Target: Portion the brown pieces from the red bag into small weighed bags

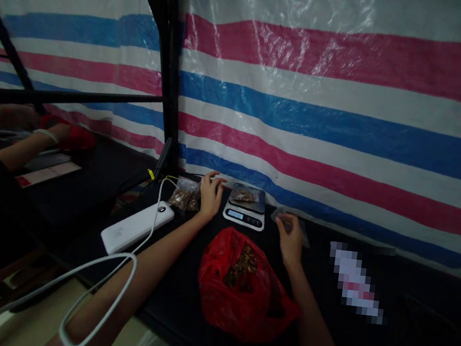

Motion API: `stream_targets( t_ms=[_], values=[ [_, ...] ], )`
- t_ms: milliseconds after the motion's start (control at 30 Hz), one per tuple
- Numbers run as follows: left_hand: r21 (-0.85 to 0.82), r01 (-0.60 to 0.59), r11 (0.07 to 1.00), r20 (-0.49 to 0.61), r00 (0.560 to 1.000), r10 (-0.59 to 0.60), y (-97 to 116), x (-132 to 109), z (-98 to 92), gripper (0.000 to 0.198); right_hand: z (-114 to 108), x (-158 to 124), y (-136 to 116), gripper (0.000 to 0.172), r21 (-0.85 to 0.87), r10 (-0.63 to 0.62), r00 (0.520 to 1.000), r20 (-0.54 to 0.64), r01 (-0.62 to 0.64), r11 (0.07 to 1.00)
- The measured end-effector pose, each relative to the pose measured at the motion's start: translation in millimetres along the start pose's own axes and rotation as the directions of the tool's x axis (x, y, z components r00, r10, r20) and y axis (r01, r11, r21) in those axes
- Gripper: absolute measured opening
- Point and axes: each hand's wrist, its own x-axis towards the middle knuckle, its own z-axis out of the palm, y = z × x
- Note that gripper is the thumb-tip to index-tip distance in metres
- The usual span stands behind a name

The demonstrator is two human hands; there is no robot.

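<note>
— Striped pink, white and blue tarp [347,97] behind a black metal frame [167,77], black desk [416,327] beneath. Where are your hands?

— Apart, with the digital kitchen scale [243,214] between them at the desk's back edge. Your left hand [211,198] curls just beside the scale (I can't tell whether your fingers touch it). Your right hand [290,240] pinches a small clear plastic bag [286,218].

— And the brown pieces?

— One bag of them [246,196] lies on the scale's platform. Two small zip bags [184,194] sit left of your left hand, and a red plastic bag [212,282] holding more lies in front of the scale.

— What else?

— A white power bank [136,228] near the desk's left edge, with its white cable [156,203]. Further left, another person's hand [16,118] is beside a second red bag [78,139].
</note>
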Motion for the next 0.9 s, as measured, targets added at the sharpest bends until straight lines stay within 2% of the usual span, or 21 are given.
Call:
stream_targets(
  t_ms=[133,233,333,467,600,700,800,900],
  values=[
    [-0.048,-0.034,0.998,0.018,0.999,0.035,2.2,-2.5,5.4,0.021,-0.9,-8.5,-12.0,0.025,-0.412,-0.053,0.996,0.075,0.079,0.908],
    [-0.073,-0.087,0.994,0.084,0.992,0.093,4.4,-5.8,6.8,0.022,-0.6,-11.6,-14.1,0.022,-0.547,-0.043,0.995,0.093,0.087,0.833],
    [-0.074,-0.104,0.992,0.13,0.985,0.113,5.1,-6.9,5.8,0.022,-0.3,-13.4,-9.9,0.023,-0.508,0.024,0.991,0.132,0.047,0.86],
    [-0.065,-0.073,0.995,0.122,0.989,0.08,2.6,-4.4,4.9,0.021,-0.9,-16.1,-8.8,0.027,-0.387,0.086,0.98,0.177,-0.011,0.922],
    [-0.084,-0.045,0.995,0.089,0.995,0.052,-2.2,-0.8,7.0,0.021,-2.6,-16.1,-17.2,0.028,-0.504,0.138,0.974,0.181,-0.028,0.863],
    [-0.081,-0.021,0.997,0.058,0.998,0.025,-5.1,0.3,8.5,0.022,-4.0,-13.5,-21.6,0.029,-0.602,0.198,0.975,0.101,-0.099,0.792],
    [-0.082,-0.027,0.996,0.08,0.996,0.033,-6.3,0.2,9.3,0.022,-4.6,-11.1,-22.4,0.029,-0.638,0.229,0.972,0.058,-0.14,0.757],
    [-0.087,-0.039,0.995,0.116,0.992,0.049,-6.5,-0.2,10.0,0.022,-4.3,-12.4,-22.7,0.028,-0.648,0.213,0.976,0.052,-0.129,0.751]
  ],
)
